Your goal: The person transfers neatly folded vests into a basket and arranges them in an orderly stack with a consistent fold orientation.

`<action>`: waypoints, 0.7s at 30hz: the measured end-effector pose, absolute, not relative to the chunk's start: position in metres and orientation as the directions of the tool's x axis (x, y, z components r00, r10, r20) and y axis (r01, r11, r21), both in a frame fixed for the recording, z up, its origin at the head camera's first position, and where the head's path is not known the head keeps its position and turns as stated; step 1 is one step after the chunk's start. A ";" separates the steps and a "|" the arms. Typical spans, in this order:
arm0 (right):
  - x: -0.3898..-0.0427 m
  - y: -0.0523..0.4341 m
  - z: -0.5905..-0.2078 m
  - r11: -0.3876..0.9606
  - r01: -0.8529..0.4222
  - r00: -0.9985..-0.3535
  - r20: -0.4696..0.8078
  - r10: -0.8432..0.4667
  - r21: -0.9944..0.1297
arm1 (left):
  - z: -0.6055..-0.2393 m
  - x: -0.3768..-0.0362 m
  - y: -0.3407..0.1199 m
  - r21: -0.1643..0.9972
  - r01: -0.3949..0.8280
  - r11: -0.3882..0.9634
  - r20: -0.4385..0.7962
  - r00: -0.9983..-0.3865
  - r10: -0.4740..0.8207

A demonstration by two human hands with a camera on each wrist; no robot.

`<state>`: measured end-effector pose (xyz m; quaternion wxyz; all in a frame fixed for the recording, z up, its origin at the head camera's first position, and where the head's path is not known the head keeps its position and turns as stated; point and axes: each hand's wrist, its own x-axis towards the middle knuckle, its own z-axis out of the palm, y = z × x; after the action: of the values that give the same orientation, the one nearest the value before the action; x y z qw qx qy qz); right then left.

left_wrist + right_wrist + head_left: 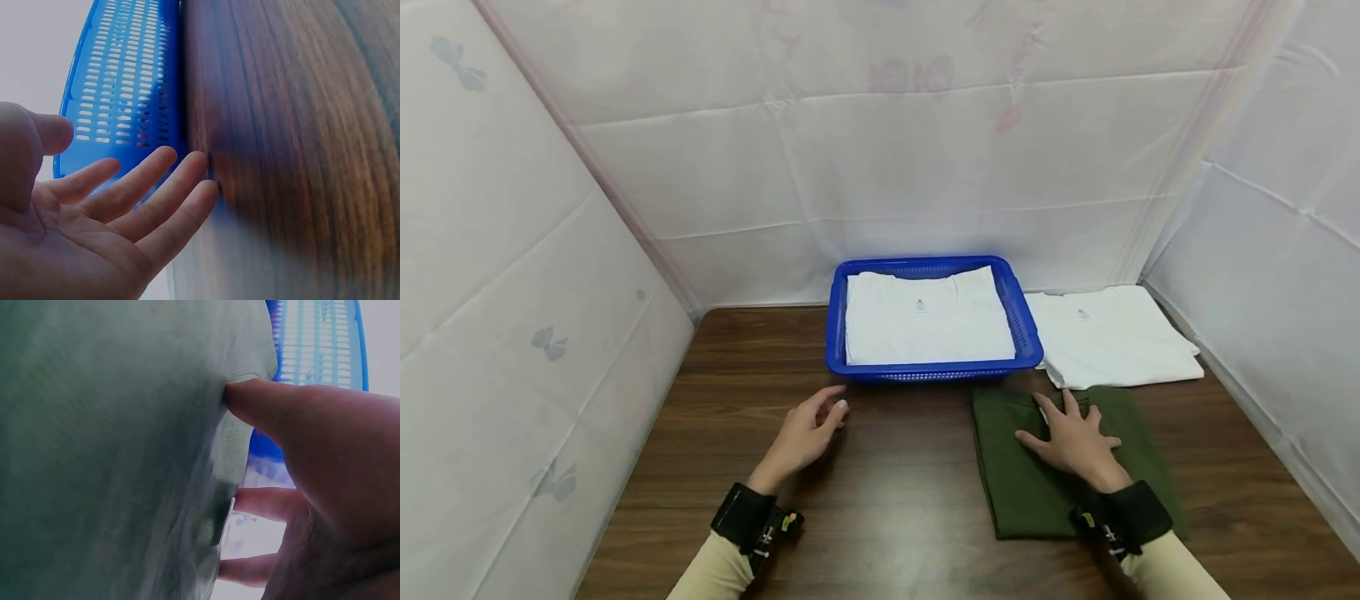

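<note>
A folded dark green garment [1037,475] lies on the wooden table [895,500] at the front right. My right hand [1075,437] rests flat on it with fingers spread; in the right wrist view the thumb [262,403] presses the green cloth [112,456]. My left hand [808,433] hovers open just above the table, fingers relaxed, a little short of the blue basket [925,371]. The left wrist view shows that open palm [94,219] near the basket's perforated wall [125,81]. Inside the basket lies a folded white shirt [928,321].
A second folded white shirt [1112,337] lies on the table right of the basket, behind the green garment. White fabric walls close in the table at the left, back and right. Bare wood lies between my hands.
</note>
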<state>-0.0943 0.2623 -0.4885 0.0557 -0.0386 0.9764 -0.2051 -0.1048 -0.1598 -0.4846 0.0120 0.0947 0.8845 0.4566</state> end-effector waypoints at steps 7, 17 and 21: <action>-0.093 0.244 -0.480 0.885 -0.101 -0.980 -0.105 -0.166 -0.455 | -0.484 -0.104 -0.158 0.806 0.161 0.570 0.054 -0.978 0.200; -0.095 0.218 -0.469 0.834 -0.258 -0.950 -0.030 -0.312 -0.488 | -0.482 -0.099 -0.156 0.839 0.131 0.527 -0.010 -0.966 0.257; -0.098 0.211 -0.467 0.830 -0.249 -0.945 -0.063 -0.322 -0.499 | -0.483 -0.097 -0.152 0.862 0.110 0.495 -0.032 -0.962 0.270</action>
<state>-0.0984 0.2113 -0.4666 0.0725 -0.1496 0.9538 -0.2503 -0.0966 -0.1516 -0.4833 0.0812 0.1104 0.8608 0.4902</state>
